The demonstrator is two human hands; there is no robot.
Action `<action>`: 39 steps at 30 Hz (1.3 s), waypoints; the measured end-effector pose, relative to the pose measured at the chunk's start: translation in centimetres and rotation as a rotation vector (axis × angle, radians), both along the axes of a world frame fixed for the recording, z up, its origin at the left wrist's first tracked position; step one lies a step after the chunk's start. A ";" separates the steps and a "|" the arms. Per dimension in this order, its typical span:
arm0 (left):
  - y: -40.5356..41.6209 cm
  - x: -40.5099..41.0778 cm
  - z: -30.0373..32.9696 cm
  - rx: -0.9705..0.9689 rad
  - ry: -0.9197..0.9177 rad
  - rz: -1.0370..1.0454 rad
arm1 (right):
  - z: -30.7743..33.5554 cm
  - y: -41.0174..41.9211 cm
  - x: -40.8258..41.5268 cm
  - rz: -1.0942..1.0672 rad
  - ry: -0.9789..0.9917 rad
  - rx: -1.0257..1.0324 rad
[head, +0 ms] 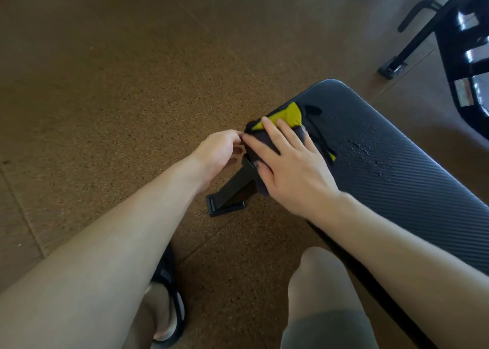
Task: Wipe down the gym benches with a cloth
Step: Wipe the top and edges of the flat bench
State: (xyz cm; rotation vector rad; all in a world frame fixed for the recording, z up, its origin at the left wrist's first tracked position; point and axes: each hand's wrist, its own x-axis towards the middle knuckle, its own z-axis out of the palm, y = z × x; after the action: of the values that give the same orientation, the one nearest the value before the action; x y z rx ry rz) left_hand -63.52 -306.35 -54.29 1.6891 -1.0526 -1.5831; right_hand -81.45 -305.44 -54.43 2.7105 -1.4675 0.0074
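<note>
Your bench point(412, 163), black and ribbed, shows wet droplets on its pad. The cloth point(287, 118), dark with yellow, drapes over the bench's near end. Your right hand point(293, 168) presses it flat with straight fingers; your left hand point(221, 150) pinches its edge.

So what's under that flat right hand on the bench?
Under the right hand lies a dark cloth with a yellow part, spread over the bench pad's edge. The left hand pinches its corner. The pad beneath the cloth is hidden.
</note>
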 end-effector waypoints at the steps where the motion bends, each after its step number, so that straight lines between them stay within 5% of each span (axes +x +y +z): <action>1: 0.0 0.0 0.1 0.000 -0.005 0.023 | 0.0 -1.4 0.9 -0.028 -0.033 0.020; 11: 0.4 -1.0 0.0 0.028 -0.027 0.050 | -0.4 6.5 -2.9 -0.066 0.010 0.035; 21: -0.2 -4.5 0.7 0.042 -0.123 0.053 | 0.1 -7.8 0.0 -0.239 -0.117 0.177; 25: 0.3 -7.1 0.9 -0.078 -0.356 0.113 | 0.0 -0.9 -2.4 -0.291 -0.148 0.080; 30: -0.4 -8.1 0.0 -0.118 -0.371 0.136 | 0.7 7.8 -6.1 -0.275 -0.100 0.146; 36: -0.3 -8.8 -0.8 -0.201 -0.406 0.172 | 0.2 -4.3 -5.1 -0.300 -0.111 0.147; 39: -0.4 -9.0 -0.9 -0.223 -0.425 0.185 | -0.4 -3.9 -4.1 -0.353 -0.131 0.129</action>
State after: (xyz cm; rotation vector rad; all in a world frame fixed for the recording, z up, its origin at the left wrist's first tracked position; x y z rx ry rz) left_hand -72.53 -306.74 -55.21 1.9459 -1.1839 -0.9725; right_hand -85.59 -309.34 -54.83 2.5446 -2.0319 0.0774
